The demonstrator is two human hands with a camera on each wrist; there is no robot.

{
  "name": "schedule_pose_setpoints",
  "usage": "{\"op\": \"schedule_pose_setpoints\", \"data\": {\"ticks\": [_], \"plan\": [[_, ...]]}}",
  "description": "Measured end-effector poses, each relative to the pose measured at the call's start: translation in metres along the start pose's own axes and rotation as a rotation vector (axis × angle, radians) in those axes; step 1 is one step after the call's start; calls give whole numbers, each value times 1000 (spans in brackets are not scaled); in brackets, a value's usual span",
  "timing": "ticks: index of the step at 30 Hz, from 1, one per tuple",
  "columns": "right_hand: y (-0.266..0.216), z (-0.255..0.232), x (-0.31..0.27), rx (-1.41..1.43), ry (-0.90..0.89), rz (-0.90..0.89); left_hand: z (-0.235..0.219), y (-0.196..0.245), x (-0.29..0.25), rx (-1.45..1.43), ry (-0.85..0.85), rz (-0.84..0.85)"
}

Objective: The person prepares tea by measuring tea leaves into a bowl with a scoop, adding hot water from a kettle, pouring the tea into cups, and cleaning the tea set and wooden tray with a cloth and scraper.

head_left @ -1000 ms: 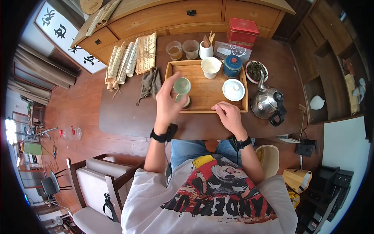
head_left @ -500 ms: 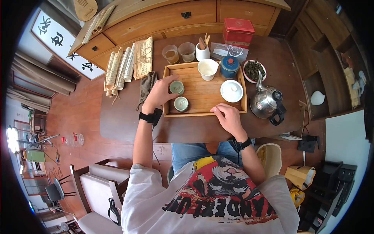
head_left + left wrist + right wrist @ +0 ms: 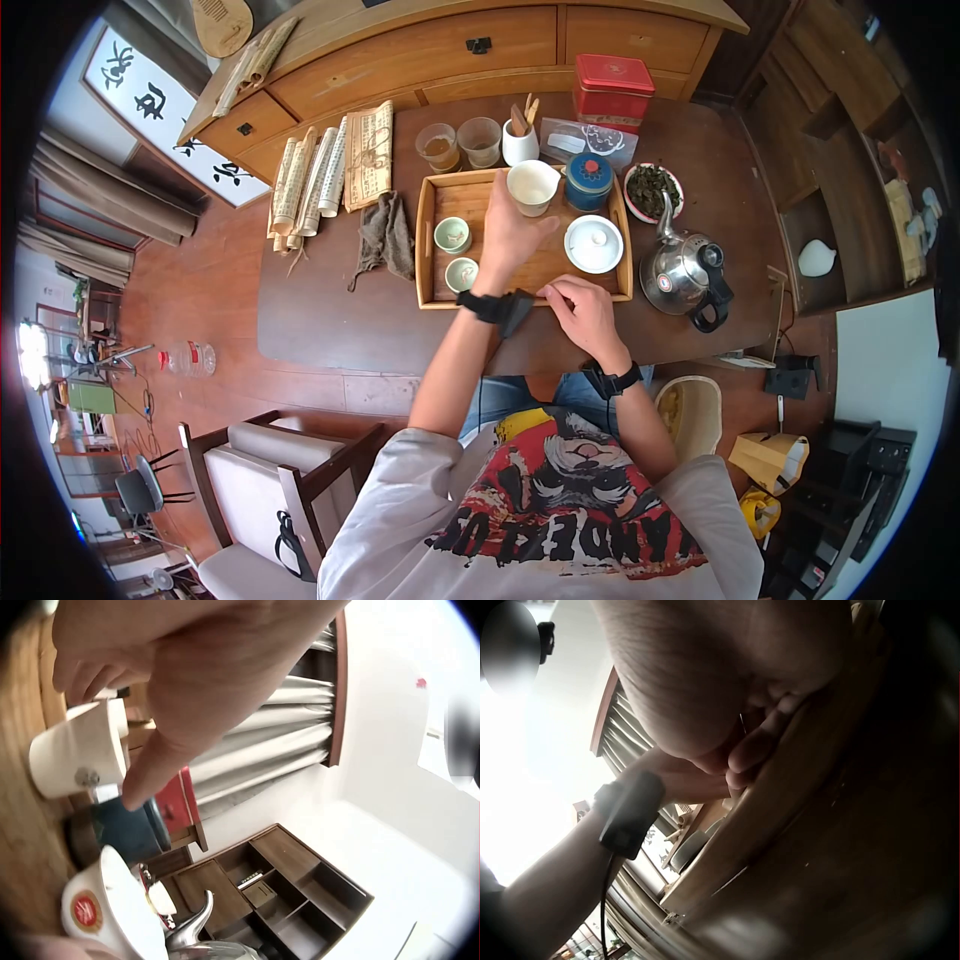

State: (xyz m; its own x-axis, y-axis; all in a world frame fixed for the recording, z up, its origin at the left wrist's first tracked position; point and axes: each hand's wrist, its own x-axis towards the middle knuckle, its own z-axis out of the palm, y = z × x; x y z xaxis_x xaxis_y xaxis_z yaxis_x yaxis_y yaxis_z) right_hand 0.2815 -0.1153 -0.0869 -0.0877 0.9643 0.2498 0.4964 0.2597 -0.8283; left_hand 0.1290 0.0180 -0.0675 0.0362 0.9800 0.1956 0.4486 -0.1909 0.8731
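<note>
My left hand (image 3: 512, 238) reaches over the wooden tray (image 3: 424, 245) to a white pitcher (image 3: 530, 183). Its thumb and fingers are spread around the near side of that pitcher; the left wrist view shows the thumb held apart from its wall. Two pale green teacups, an upper one (image 3: 453, 234) and a lower one (image 3: 461, 274), stand at the tray's left end. My right hand (image 3: 585, 310) rests on the front rim with loosely curled fingers (image 3: 757, 750), holding nothing. Close to it sits a white lidded bowl (image 3: 593, 244); a blue canister (image 3: 589, 182) stands behind.
A steel kettle (image 3: 682, 270) and a bowl of leaves (image 3: 654, 190) are right of the tray. Behind stand two glasses, a white tool holder (image 3: 520, 148) and a red tin (image 3: 612, 90). A grey cloth (image 3: 382, 238) and several scrolls (image 3: 325, 170) lie left.
My left hand set down the green cup it carried, let go, and moved right from the cups to the white pitcher. My right hand has stayed at the front rim.
</note>
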Motion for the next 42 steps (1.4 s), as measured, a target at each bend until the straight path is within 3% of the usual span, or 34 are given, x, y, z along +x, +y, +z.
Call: {"op": "schedule_pose_setpoints", "data": {"ticks": [4, 7, 11, 15, 17, 19, 26, 27, 29, 31, 33, 35, 42], "plan": [[3, -3, -3, 1, 11, -20, 35, 0, 10, -136, 196, -153], [2, -4, -4, -6, 12, -41, 28, 4, 17, -106, 155, -177], [3, -4, -3, 55, 23, -47, 5, 28, -6, -150, 224, -8], [4, -2, -3, 65, 8, -46, -30, 43, -27, -99, 187, 188], [1, -3, -2, 57, 0, -36, -42, 51, -35, -139, 178, 161], [-1, -4, 0, 46, -5, -29, -56, 60, -39, -80, 185, 298], [-2, -3, 2, 30, -7, -8, -93, 80, -38, 156, 266, 504], [-3, -3, 1, 23, -13, -3, -95, 81, -36, 157, 264, 503], [-2, -2, 0, 23, -12, 1, -100, 82, -30, 128, 342, 295], [-1, -2, 2, 18, -9, 3, -106, 79, -27, 127, 331, 336], [0, -2, 1, 51, -5, 1, -116, 80, -25, 168, 175, 305], [1, -4, 0, 48, 2, -6, -133, 66, -9, 251, 219, 290], [2, -2, 0, 39, 6, -32, -182, 40, 84, 615, 65, 479]]}}
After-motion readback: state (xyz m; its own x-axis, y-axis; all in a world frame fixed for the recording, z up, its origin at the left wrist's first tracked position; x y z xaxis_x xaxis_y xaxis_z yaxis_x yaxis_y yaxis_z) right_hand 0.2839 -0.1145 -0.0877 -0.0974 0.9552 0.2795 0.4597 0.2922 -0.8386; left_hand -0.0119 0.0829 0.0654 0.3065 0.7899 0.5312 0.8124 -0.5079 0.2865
